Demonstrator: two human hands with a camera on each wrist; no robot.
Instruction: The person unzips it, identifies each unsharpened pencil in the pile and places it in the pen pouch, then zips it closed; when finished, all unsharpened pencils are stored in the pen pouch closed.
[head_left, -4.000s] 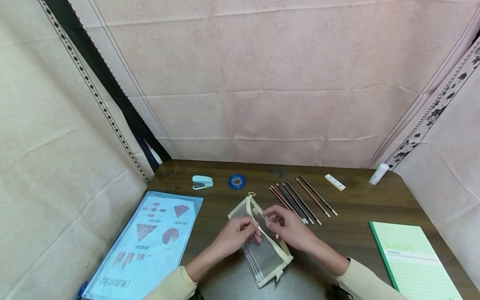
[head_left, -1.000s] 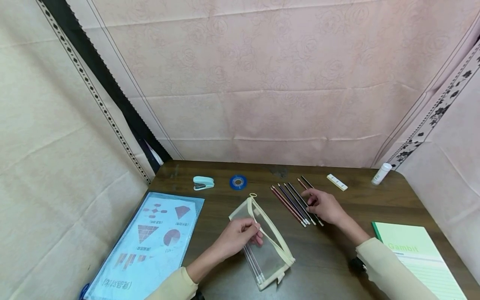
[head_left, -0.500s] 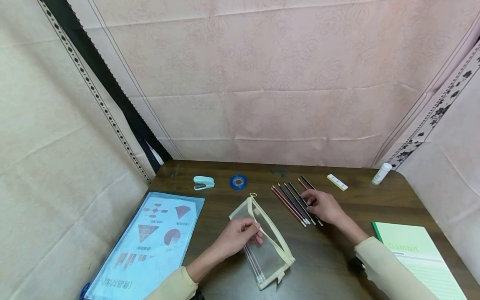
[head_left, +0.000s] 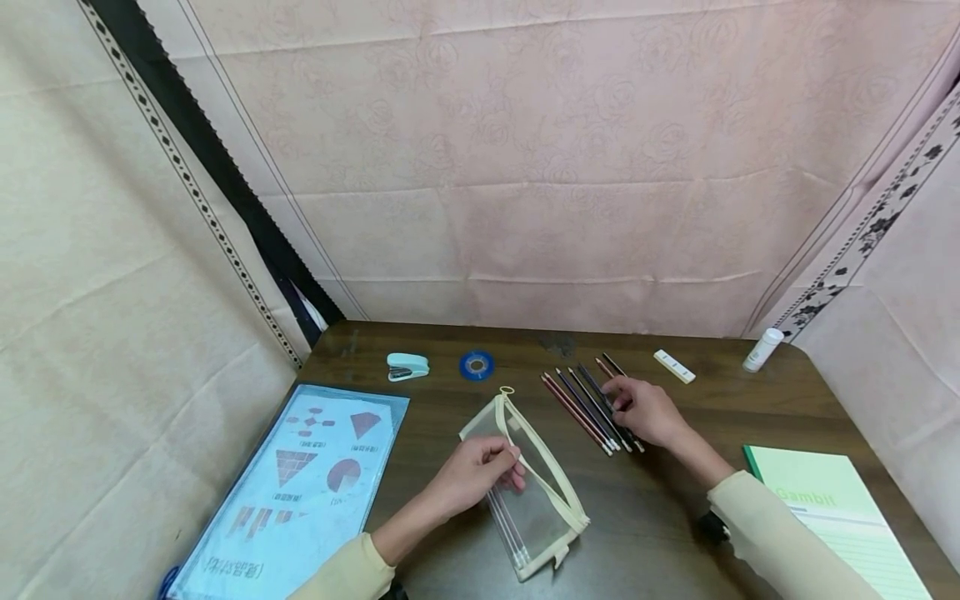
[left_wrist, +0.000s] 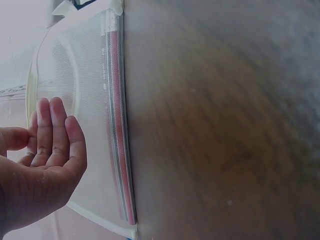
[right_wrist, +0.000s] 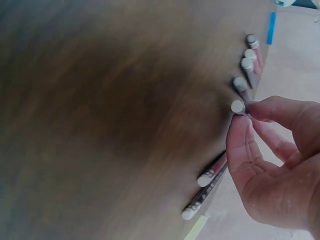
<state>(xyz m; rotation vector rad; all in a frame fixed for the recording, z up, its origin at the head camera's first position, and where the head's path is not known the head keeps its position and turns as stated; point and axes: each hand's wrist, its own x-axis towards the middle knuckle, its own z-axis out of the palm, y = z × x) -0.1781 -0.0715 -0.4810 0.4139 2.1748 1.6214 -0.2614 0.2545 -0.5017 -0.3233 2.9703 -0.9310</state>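
Note:
My left hand [head_left: 480, 471] pinches the edge of the opening of a cream mesh pencil case [head_left: 542, 525], which lies with its opening parted. Several pencils [left_wrist: 119, 125] show through the mesh along its lower side. To the right, my right hand [head_left: 647, 410] reaches over a row of loose pencils [head_left: 577, 412] on the table. Its thumb and fingers pinch one pencil [right_wrist: 238, 107] near the white eraser end. In the right wrist view, two pencils [right_wrist: 205, 187] lie on one side of that hand and several on the other.
A light blue stapler [head_left: 407, 367], a roll of blue tape [head_left: 476, 364], a white eraser [head_left: 674, 367] and a white glue stick [head_left: 762, 350] stand or lie along the back. A blue folder [head_left: 330, 442] lies left, a green notepad [head_left: 832, 508] right.
My right hand has left the pencil case, moved right to the loose pencils and taken hold of one. The case's opening is wider. My left hand has stayed on its edge.

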